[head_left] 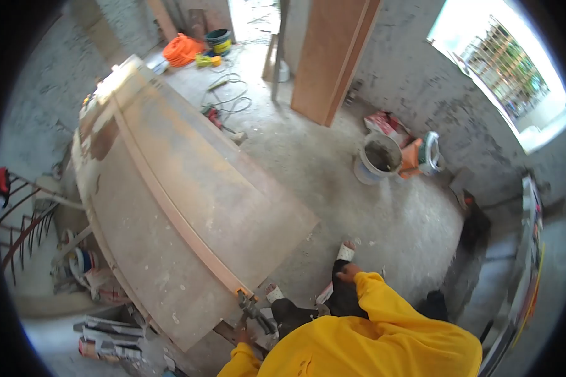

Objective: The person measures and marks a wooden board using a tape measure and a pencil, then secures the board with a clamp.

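Observation:
A long strip of wood [170,200] runs along the large plywood board [233,207]. At its near end a clamp [250,306] with an orange pad and dark handle grips the board's edge. My left hand [243,334] is right beside the clamp, low at the board's near edge; its fingers are partly hidden, and I cannot tell what they hold. My right hand [348,272] lies against my dark trouser leg [343,295] at the knee, fingers curled in, well away from the board.
A bucket of grey mix [377,158] stands on the floor to the right, by an orange bag [410,158]. A red power tool [212,115] and its cable lie beyond the board. A tall wooden panel [327,56] leans upright at the back. Wood scraps [110,336] lie at lower left.

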`<state>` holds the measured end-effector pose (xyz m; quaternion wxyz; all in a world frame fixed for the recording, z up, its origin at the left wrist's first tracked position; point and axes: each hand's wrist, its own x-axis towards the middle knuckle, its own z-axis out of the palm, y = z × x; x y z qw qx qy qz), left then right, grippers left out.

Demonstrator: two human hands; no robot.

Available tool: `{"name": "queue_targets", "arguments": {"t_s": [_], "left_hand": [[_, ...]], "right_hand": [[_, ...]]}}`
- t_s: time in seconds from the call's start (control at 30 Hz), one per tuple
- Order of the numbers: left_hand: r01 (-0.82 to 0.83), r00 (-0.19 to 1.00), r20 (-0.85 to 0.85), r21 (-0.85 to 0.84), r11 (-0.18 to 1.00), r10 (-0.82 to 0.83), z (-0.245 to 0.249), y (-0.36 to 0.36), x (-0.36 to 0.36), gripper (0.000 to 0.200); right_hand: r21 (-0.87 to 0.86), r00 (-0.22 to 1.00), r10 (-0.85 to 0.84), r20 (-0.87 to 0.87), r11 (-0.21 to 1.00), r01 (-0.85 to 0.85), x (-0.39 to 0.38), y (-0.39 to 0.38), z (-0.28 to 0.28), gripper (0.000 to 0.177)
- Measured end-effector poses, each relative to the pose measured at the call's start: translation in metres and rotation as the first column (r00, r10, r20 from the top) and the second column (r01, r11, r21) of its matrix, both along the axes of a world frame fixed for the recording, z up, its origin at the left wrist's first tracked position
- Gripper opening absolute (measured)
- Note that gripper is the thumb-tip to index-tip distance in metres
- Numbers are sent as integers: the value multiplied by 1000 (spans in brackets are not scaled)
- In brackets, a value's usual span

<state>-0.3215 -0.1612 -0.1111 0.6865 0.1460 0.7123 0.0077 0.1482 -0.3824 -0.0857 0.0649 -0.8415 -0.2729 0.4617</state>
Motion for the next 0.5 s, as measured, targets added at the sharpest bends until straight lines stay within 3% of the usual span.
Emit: {"name": "queue_targets", "arguments": {"t_s": [0.07,0.1,0.17,0.23,0.4,0.5], "left_hand": [[-63,990,-125,-43,997,57,24,-29,-7,52],[-48,984,-173,-68,997,35,39,-50,-4,52],[64,971,-222,-135,989,-93,68,-87,22,52],[269,928,-209,-198,942,-309,90,-112,66,51],[703,680,-124,-173,690,-723,135,-121,196,50],[840,519,-112,-118,530,-847,156,-116,256,50]], "right_hand": [[-64,991,-129,-45,990,126,54,-30,3,46],[-51,975,-221,17,974,221,77,-49,-13,42],[-33,926,-372,-55,928,371,124,-92,-49,40],[-34,816,-558,-151,828,560,156,-103,10,37],[-23,735,-650,-192,752,658,222,-169,20,32],[-77,684,-706,-184,704,706,249,-185,24,33]]}}
